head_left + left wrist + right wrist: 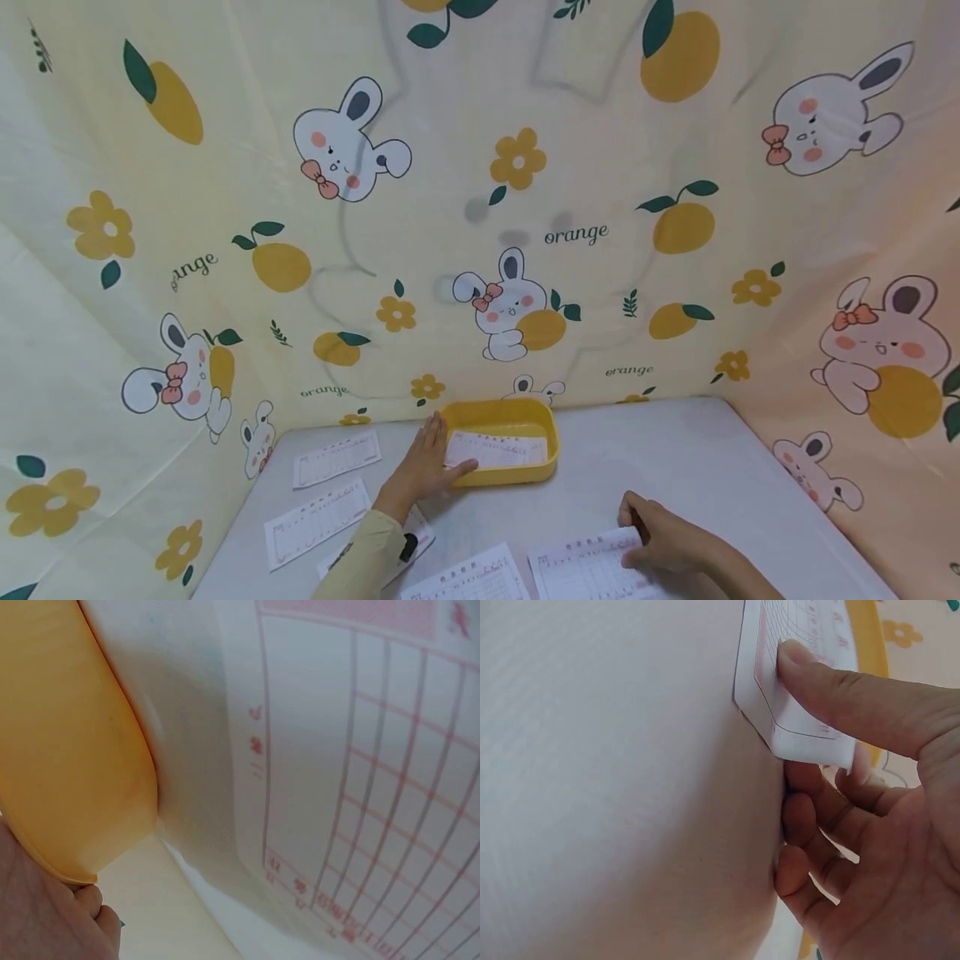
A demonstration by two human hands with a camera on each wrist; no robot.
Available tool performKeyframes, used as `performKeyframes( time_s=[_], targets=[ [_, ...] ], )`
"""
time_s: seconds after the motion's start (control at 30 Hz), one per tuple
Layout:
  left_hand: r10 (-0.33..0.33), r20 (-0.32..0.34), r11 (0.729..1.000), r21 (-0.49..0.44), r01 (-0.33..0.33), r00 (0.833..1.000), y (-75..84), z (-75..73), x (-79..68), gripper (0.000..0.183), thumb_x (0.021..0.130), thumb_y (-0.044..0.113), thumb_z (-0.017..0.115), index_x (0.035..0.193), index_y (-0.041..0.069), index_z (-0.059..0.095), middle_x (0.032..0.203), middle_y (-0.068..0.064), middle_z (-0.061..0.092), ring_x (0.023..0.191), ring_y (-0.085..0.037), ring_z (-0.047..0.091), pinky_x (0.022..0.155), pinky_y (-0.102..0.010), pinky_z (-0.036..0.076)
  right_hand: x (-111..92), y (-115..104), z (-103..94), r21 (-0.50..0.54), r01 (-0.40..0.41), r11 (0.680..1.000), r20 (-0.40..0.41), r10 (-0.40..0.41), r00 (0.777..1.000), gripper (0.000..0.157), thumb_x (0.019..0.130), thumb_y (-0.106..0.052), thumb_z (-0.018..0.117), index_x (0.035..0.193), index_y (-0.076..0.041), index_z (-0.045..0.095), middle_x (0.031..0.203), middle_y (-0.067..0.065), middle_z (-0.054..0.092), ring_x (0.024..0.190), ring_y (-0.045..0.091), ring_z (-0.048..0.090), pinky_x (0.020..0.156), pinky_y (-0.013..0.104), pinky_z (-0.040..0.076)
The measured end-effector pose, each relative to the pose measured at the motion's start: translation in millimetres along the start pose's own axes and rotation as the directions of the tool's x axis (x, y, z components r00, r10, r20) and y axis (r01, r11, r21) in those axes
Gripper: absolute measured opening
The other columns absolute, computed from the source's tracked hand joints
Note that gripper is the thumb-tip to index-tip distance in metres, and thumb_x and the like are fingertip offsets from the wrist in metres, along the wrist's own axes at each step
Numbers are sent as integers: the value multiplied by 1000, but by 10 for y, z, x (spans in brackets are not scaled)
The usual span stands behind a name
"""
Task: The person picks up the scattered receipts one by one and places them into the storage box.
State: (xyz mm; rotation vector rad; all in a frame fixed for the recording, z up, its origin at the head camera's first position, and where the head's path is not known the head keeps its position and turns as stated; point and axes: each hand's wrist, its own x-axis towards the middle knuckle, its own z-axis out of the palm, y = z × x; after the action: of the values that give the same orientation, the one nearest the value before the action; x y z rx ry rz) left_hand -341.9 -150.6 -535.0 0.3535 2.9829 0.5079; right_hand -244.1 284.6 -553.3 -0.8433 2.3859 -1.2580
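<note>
Judged partway along, going by the layout. Done, seemingly: paper slip with pale red print (495,451) inside the yellow plastic tray with rounded corners (517,477), just below the centre of the frame. Impossible to count layers there. Left over, seemingly: upper white printed slip (337,460) and lower white printed slip (317,525) at lower left, well apart from the tray; white slip partly hidden (418,533) by the beige sleeve (363,557); gridded white slip (468,577) at bottom centre, cut off by the frame.

Also outside the tray, right of bottom centre: red-lettered paper form (573,571), pinched at its right edge by the right hand (667,540), with thumb over the print and other fingers bent beneath. Cannot tell whether single or stacked. Left hand (422,468) not clenched: touching the tray's left side with fingers nearly straight and thumb at the front rim, perhaps steadying; holding no paper.
</note>
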Motion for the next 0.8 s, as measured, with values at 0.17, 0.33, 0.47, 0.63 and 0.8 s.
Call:
performKeyframes(
  time_s=[0.17,0.33,0.47,0.63,0.8],
  targets=[
    [-9,-3,1000,-14,9,1000,1,-2,-8,117,98,77,56,170,-2,9,180,-19,-1,167,-35,2,135,-52,12,-11,-4,2,-18,-62,998,-31,62,998,43,91,-10,86,109,-4,47,91,5,52,81,8,49,66,25,39],
    [-6,-6,1000,-24,6,1000,-9,3,-4,118,97,78,57,170,-2,8,180,-19,-1,167,-36,3,134,-53,13,-28,-1,-2,-53,-97,994,-69,93,993,35,94,-6,81,112,-5,52,91,6,53,80,9,49,65,25,41],
    [-2,-6,1000,-26,2,1000,-12,3,-7,118,97,77,57,171,-1,8,180,-18,-1,167,-36,3,134,-53,13,-28,-3,-13,-74,-124,990,-93,117,989,27,96,-7,79,113,-6,57,93,5,56,80,8,50,66,25,42],
    [0,-3,1000,-24,0,1000,-8,-1,-17,117,98,76,57,171,-1,8,180,-17,-2,167,-36,2,134,-53,12,-16,-3,-35,-85,-135,987,-123,124,985,13,100,-6,73,109,-6,63,93,3,61,82,8,53,69,25,43],
    [-1,-2,1000,-20,1,1000,-16,4,-9,118,97,78,56,171,-1,8,180,-17,-2,167,-35,1,135,-52,12,-4,-7,-55,-120,-158,980,-201,132,971,11,101,-7,72,109,-7,64,92,1,60,81,9,52,69,25,45]
  ],
)
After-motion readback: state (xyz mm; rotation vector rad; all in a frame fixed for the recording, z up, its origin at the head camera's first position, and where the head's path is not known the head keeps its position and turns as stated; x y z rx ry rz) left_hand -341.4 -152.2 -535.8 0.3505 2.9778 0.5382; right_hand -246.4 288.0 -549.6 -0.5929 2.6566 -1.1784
